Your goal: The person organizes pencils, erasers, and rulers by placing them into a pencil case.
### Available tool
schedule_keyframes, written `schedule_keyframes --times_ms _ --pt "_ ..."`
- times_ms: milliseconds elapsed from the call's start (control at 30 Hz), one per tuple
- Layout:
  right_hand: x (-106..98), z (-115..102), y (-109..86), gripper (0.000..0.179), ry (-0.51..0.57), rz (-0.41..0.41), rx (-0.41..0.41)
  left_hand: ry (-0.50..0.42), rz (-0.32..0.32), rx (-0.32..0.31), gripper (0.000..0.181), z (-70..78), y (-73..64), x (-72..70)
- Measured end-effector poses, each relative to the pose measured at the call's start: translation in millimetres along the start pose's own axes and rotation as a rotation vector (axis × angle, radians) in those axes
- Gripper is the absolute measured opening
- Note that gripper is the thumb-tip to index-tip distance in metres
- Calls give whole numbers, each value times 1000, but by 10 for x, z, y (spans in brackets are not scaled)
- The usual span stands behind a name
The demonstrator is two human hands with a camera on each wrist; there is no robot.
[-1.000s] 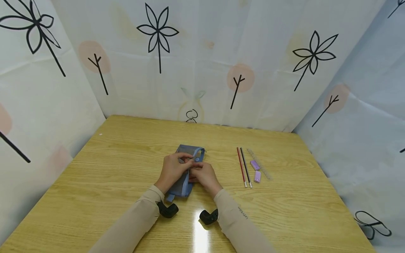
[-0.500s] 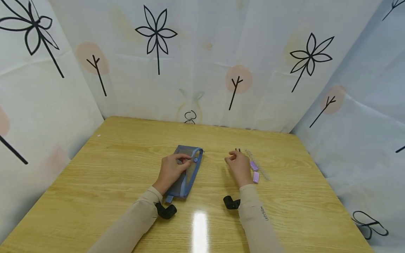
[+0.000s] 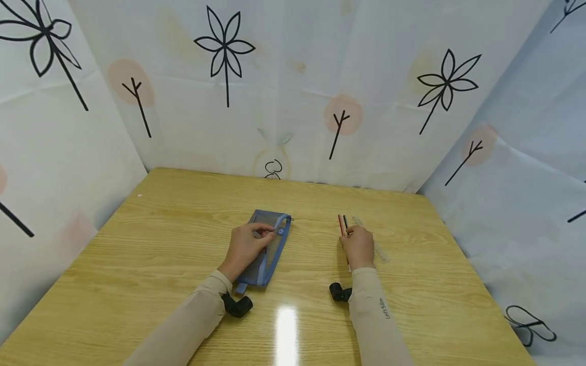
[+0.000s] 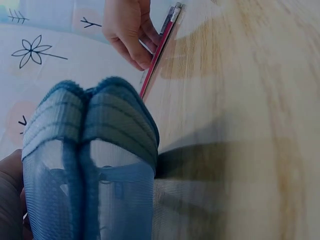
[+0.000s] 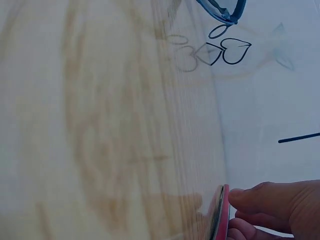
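Hands (image 3: pixel 245 249) (image 3: pixel 359 247) at blue pouch (image 3: pixel 273 254) and pencils (image 3: pixel 341 226)

Head view: bright, even, mostly sharp; white glare streak (image 3: pixel 286 335) at 6 o'clock on the wooden table (image 3: pixel 192 203); printed flower (image 3: pixel 45 31) at 10 o'clock looks stretched, wide-angle distortion. Wrist views: dimmer, bluish, soft. Left wrist: mesh pouch (image 4: pixel 122 202) casts dark shadow (image 4: pixel 195 161) toward 3 o'clock; wood grain (image 4: pixel 280 125) smeared.

Pouch (image 3: pixel 272 255) on table (image 3: pixel 192 203), pencils (image 3: pixel 341 225) to its right
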State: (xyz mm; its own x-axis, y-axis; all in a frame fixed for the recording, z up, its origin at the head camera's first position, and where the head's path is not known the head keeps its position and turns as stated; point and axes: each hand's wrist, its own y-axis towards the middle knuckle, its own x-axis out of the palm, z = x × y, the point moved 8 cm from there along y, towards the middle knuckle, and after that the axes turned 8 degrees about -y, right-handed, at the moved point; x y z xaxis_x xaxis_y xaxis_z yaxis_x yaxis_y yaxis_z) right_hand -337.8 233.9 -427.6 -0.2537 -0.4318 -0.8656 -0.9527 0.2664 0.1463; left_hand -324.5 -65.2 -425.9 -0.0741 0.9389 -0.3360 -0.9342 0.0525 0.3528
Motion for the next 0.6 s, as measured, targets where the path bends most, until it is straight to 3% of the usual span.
schedule_keyframes --times_ms 600 --pt "76 19 50 20 -50 -6 -20 3 -9 -17 12 7 11 -4"
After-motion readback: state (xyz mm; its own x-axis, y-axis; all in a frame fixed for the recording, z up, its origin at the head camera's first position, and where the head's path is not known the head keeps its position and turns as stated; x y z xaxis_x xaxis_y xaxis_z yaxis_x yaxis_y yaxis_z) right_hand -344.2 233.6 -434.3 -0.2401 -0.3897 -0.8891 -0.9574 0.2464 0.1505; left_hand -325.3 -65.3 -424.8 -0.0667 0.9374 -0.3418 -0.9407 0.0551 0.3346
